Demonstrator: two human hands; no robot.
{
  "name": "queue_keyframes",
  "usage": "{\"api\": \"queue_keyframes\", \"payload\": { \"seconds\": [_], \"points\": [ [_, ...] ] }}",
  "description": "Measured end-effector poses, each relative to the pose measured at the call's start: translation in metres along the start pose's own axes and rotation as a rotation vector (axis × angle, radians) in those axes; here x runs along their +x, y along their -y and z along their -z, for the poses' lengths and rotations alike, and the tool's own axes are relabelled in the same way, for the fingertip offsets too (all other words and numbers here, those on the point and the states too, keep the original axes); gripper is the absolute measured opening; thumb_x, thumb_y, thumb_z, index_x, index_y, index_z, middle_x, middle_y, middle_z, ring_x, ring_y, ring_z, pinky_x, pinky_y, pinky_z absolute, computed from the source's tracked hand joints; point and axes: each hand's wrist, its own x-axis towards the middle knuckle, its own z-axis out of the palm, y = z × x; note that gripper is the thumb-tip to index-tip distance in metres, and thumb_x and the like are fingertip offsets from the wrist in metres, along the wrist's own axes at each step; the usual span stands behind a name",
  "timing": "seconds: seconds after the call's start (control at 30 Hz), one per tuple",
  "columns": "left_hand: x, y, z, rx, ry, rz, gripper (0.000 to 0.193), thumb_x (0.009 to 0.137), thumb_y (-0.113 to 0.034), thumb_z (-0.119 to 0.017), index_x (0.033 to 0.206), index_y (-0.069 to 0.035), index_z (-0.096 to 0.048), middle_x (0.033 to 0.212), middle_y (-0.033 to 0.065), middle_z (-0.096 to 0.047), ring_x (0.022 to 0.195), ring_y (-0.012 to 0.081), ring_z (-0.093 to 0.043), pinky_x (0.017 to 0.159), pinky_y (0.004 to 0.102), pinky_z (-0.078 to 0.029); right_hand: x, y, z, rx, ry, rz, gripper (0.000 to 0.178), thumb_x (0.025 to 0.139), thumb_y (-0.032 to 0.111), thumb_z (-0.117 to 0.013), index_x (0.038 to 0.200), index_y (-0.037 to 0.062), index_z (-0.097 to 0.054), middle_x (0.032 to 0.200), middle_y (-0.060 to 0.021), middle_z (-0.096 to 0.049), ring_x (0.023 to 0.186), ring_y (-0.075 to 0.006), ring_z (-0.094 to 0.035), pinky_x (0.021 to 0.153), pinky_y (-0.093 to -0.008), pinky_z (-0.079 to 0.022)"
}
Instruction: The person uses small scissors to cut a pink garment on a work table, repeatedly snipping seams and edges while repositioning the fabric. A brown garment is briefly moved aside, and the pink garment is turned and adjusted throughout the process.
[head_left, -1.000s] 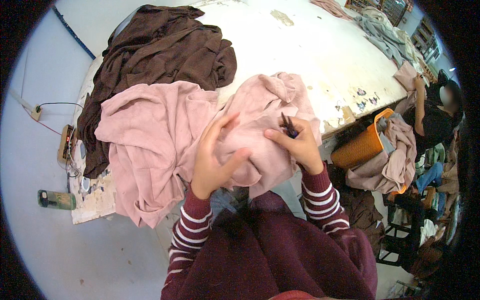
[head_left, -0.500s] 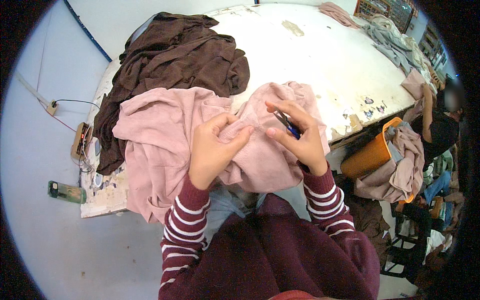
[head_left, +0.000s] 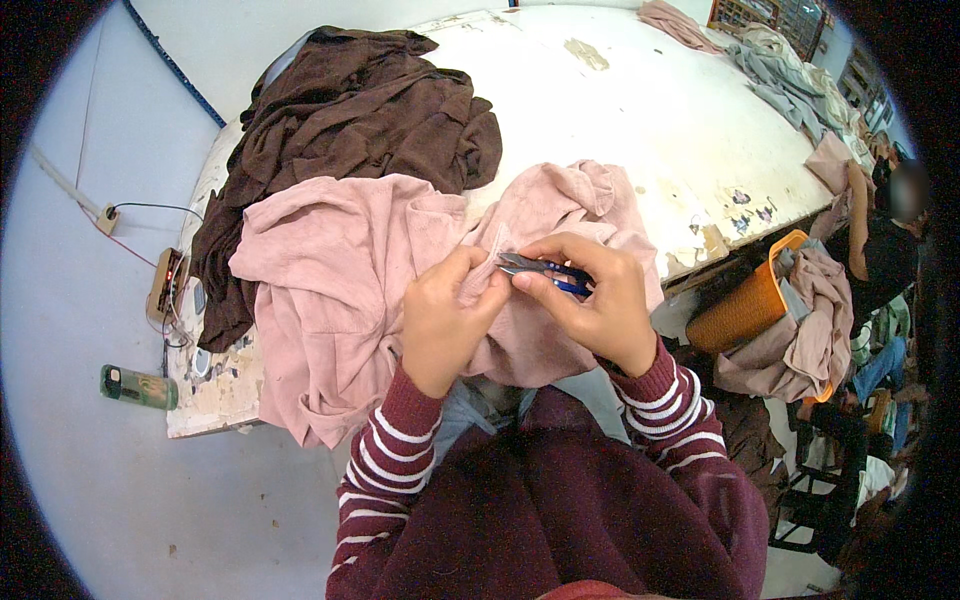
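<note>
While crinkled pink cloth, likely soft, light and best held by a pinched fold, drapes beneath the left hand clamped on it, the right hand grips blue-handled thread snips near the left fingertips.

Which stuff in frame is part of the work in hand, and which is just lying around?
In the work:
- pink cloth, pinched by the left hand
- blue-handled snips in the right hand, blades at the cloth

Apparently just around:
- dark brown cloth pile
- orange basket with cloth
- green flat object at the left
</note>
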Motion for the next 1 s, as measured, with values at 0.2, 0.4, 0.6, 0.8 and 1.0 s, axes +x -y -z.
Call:
{"api": "queue_keyframes", "payload": {
  "seconds": [0.2, 0.4, 0.6, 0.8, 1.0],
  "points": [
    [-0.003, 0.002, -0.003, -0.019, -0.002, -0.004, 0.014, 0.076, -0.007, -0.069, 0.086, 0.000, -0.063, 0.072, 0.0094, -0.064, 0.067, 0.0112, -0.059, 0.061, 0.0271, -0.047, 0.001, 0.002, -0.002, -0.041, -0.020, 0.058, 0.024, 0.078, 0.031, -0.072, 0.089, 0.0099, -0.070, 0.069, -0.0103, -0.066, 0.061, -0.0271, -0.066, 0.054, -0.0352, -0.049],
    [-0.004, 0.006, -0.004, 0.005, -0.028, -0.029, 0.014, 0.076, -0.008, -0.069, 0.086, 0.000, -0.063, 0.073, 0.0109, -0.065, 0.067, 0.0141, -0.062, 0.062, 0.0285, -0.048, 0.000, -0.001, -0.001, -0.064, -0.012, 0.037, 0.023, 0.078, 0.031, -0.072, 0.088, 0.0104, -0.071, 0.068, -0.0098, -0.066, 0.059, -0.0269, -0.065, 0.052, -0.0351, -0.048],
    [-0.005, 0.007, -0.004, 0.040, -0.026, -0.070, 0.014, 0.075, -0.009, -0.070, 0.085, 0.000, -0.064, 0.073, 0.0127, -0.065, 0.066, 0.0179, -0.064, 0.061, 0.0301, -0.048, 0.000, -0.005, -0.002, 0.025, 0.029, -0.016, 0.023, 0.078, 0.029, -0.073, 0.090, 0.0093, -0.071, 0.069, -0.0092, -0.066, 0.060, -0.0221, -0.064, 0.054, -0.0324, -0.047],
    [-0.008, 0.009, -0.006, 0.053, -0.039, -0.076, 0.014, 0.076, -0.010, -0.071, 0.084, 0.000, -0.064, 0.072, 0.0129, -0.065, 0.064, 0.0186, -0.064, 0.059, 0.0305, -0.048, 0.009, -0.015, -0.011, 0.364, -0.059, 0.036, 0.022, 0.077, 0.016, -0.075, 0.095, 0.0038, -0.069, 0.082, -0.0076, -0.064, 0.071, -0.0150, -0.059, 0.062, -0.0257, -0.045],
    [-0.004, 0.004, -0.006, 0.021, -0.001, -0.062, 0.020, 0.080, -0.016, -0.072, 0.089, 0.001, -0.065, 0.077, 0.0126, -0.066, 0.070, 0.0193, -0.064, 0.063, 0.0307, -0.048, 0.019, -0.022, -0.008, 0.586, -0.192, -0.045, 0.011, 0.085, 0.007, -0.063, 0.095, 0.0015, -0.062, 0.080, 0.0008, -0.055, 0.072, -0.0095, -0.050, 0.062, -0.0215, -0.037]
  ]
}}
